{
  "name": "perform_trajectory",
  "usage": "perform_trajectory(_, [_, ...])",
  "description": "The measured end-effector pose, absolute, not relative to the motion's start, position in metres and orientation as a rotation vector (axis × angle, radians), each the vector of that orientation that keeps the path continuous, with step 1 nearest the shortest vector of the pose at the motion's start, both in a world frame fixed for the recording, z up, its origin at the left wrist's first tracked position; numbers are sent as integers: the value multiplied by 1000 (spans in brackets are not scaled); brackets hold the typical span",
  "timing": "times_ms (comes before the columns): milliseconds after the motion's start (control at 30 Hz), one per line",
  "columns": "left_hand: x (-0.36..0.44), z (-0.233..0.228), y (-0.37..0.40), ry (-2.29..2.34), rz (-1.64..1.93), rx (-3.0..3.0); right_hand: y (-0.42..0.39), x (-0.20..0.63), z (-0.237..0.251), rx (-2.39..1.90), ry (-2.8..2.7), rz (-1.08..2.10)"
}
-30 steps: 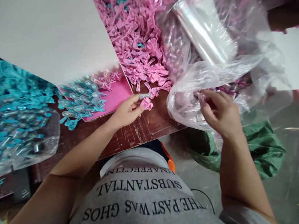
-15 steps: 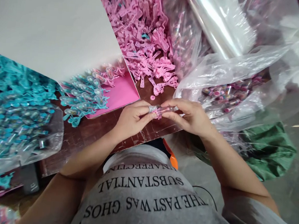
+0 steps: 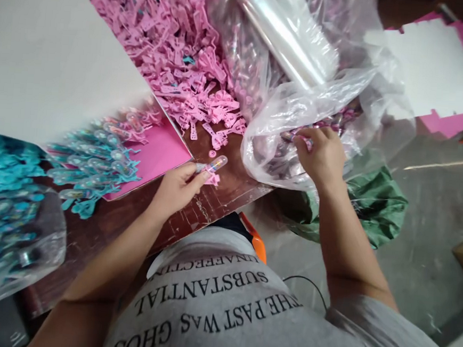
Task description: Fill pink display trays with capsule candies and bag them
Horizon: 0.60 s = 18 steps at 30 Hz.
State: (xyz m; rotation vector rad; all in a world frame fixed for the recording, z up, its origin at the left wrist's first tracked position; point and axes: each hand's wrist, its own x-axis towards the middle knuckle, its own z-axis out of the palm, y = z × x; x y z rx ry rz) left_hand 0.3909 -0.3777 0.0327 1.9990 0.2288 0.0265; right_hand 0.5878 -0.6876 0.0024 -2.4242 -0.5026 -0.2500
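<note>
My left hand (image 3: 180,188) is closed in a pinch on a clear round-ended tube (image 3: 218,164) with coloured bits inside. A pink plastic piece (image 3: 213,177) is at the tube's lower part, partly covered by my fingers. My right hand (image 3: 321,155) reaches into the mouth of a clear plastic bag (image 3: 256,159), its fingers curled down among small pink and purple tubes (image 3: 342,118). What its fingertips grip is hidden. Near the left hand, a tiny pink ring (image 3: 212,154) lies on the dark red-brown table (image 3: 196,208).
A pile of pink plastic clips (image 3: 157,44) spreads behind a large white board (image 3: 57,47). Teal and pink finished tubes (image 3: 96,155) stand on a pink sheet (image 3: 163,155). Left is a bag of teal-capped tubes (image 3: 6,225); right, a film roll (image 3: 284,33) and green sack (image 3: 381,201).
My right hand has let go of the tube and moved right into the plastic bag. My left hand keeps the tube and pink piece. The camera view has shifted right.
</note>
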Motion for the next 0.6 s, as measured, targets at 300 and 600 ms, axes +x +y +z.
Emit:
perform_trajectory(300, [384,23,-383,315,-73,1504,-686,605,-5,-2614,-796,-245])
perform_trajectory(600, [369,32,-377,458,-217,1358,-614,493,46,-1601,-857,397])
